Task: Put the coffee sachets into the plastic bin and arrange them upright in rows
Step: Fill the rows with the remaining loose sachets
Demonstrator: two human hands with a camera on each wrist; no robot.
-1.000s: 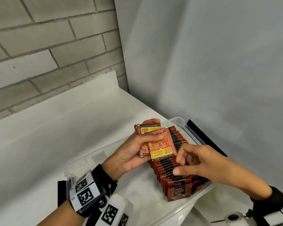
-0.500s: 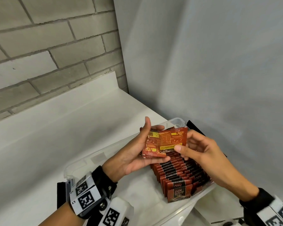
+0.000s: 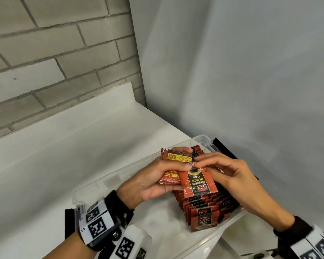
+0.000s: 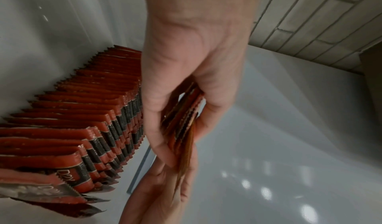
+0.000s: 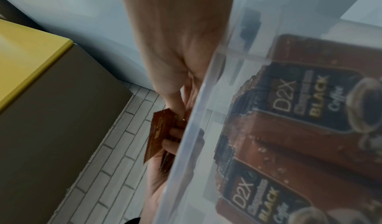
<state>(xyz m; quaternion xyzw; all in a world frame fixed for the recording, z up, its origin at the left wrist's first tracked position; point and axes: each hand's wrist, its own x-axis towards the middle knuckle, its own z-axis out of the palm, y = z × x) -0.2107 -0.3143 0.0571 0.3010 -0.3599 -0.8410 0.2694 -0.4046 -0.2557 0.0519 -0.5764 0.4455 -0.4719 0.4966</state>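
A clear plastic bin (image 3: 94,186) sits on the white table, with red-and-black coffee sachets standing upright in rows (image 3: 206,208) along its right side. Above the bin my left hand (image 3: 157,182) grips a small stack of sachets (image 3: 174,156), seen edge-on in the left wrist view (image 4: 184,118). My right hand (image 3: 223,169) pinches the top edge of one sachet (image 3: 196,182) that hangs face-out in front of that stack. In the right wrist view the standing sachets (image 5: 299,113) show through the bin wall (image 5: 194,129).
A white table (image 3: 64,146) stretches to the left, backed by a grey block wall (image 3: 54,53) and a plain grey wall (image 3: 241,81) on the right. A black bin latch (image 3: 224,148) sticks out at the far right rim. The bin floor on the left is bare.
My right hand has turned one sachet over from its back to its printed front and now holds it by its top edge, lower in front of the stack in my left hand.
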